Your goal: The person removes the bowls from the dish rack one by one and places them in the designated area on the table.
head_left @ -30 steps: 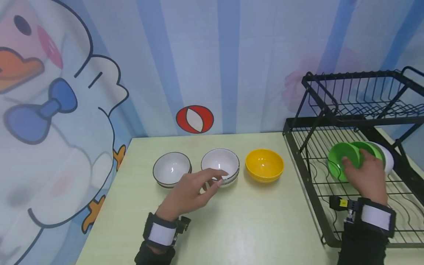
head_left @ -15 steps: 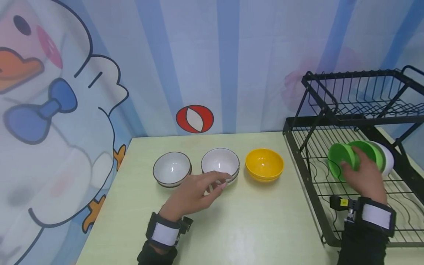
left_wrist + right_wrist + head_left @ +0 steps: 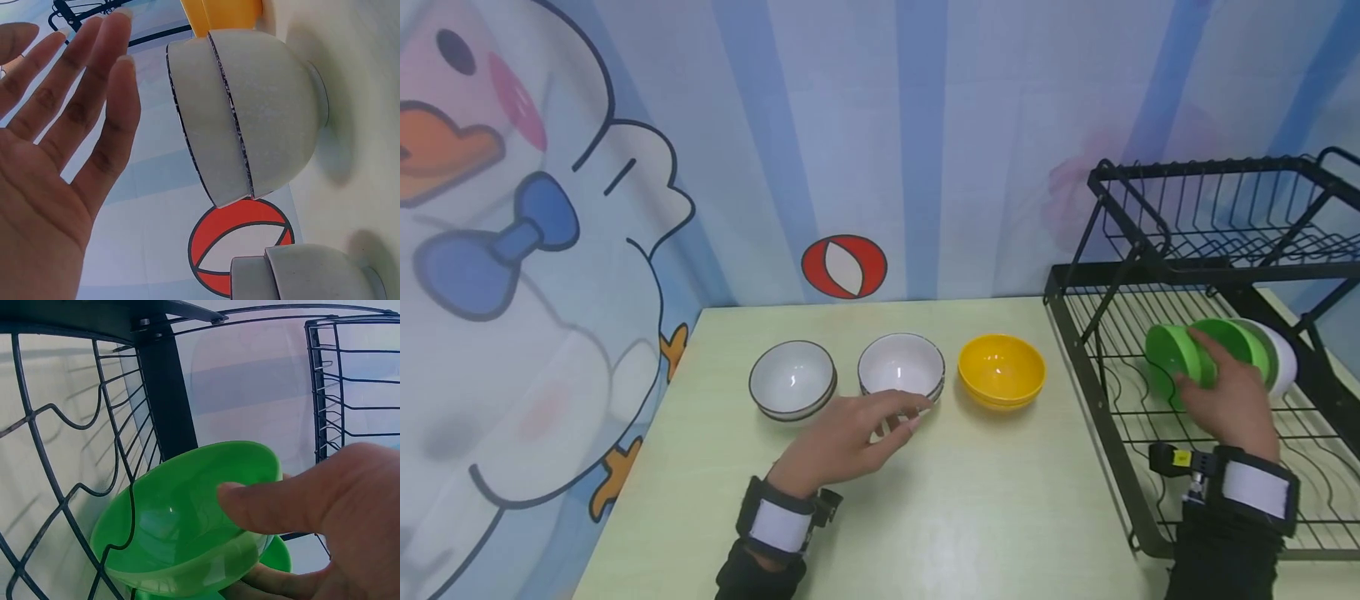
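Note:
In the head view, my right hand (image 3: 1228,404) holds a green bowl (image 3: 1167,354) that stands on edge in the dish rack's lower tier. The right wrist view has the thumb inside this bowl (image 3: 175,519) and fingers on its outside. Behind it stand another green bowl (image 3: 1243,342) and a white bowl (image 3: 1287,358). My left hand (image 3: 850,442) hovers before a stack of dark-rimmed white bowls (image 3: 901,362). Its fingers are loosely bent around nothing; the left wrist view shows a gap between them and the stacked bowls (image 3: 269,112).
A second dark-rimmed white stack (image 3: 792,379) stands left on the pale table (image 3: 985,517), and a yellow bowl stack (image 3: 1000,371) stands right. The black two-tier dish rack (image 3: 1093,417) fills the right side. A printed curtain (image 3: 970,150) hangs behind.
My right fingers have shifted left between the two green bowls, and the front bowl now stands more apart from the one behind. My left hand has drifted slightly right.

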### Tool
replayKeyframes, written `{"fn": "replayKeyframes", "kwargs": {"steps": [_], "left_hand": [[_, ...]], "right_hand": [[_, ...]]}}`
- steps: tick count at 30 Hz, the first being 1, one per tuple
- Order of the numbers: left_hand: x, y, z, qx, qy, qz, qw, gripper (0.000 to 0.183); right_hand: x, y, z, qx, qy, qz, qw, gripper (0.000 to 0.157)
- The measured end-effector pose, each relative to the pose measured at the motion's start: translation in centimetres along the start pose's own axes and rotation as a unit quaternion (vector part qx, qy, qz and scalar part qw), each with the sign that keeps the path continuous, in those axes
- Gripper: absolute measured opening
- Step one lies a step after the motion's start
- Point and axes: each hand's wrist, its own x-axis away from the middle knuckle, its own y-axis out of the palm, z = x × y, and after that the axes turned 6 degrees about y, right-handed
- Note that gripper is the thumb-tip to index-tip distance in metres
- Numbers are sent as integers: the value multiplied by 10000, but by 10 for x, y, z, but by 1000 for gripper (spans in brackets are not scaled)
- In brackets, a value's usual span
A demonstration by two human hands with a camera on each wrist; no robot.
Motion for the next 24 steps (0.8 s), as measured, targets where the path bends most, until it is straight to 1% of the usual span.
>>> {"fn": "replayKeyframes", "kwargs": {"steps": [4, 9, 12, 15, 19, 24], "left_hand": [[-1, -2, -1, -24, 32, -21, 10000, 28], [1, -1, -1, 94, -82, -32, 9999, 29], [2, -2, -1, 159, -100, 28, 9998, 28], [3, -3, -2, 117, -26, 135, 9998, 28], [3, -5, -2, -32, 54, 222, 9997, 29], [2, -7, -2, -181, 139, 260, 9994, 33]], "right_hand": [[1, 2, -3, -55, 180, 99, 9998, 69], [2, 4, -2, -266, 184, 337, 9989, 72], [1, 4, -2, -312, 169, 497, 9981, 73], [1, 3, -6, -336, 223, 689, 9968, 73], [3, 2, -10, -508, 485, 962, 9929, 75], [5, 0, -17, -770, 790, 1049, 9883, 76]]}}
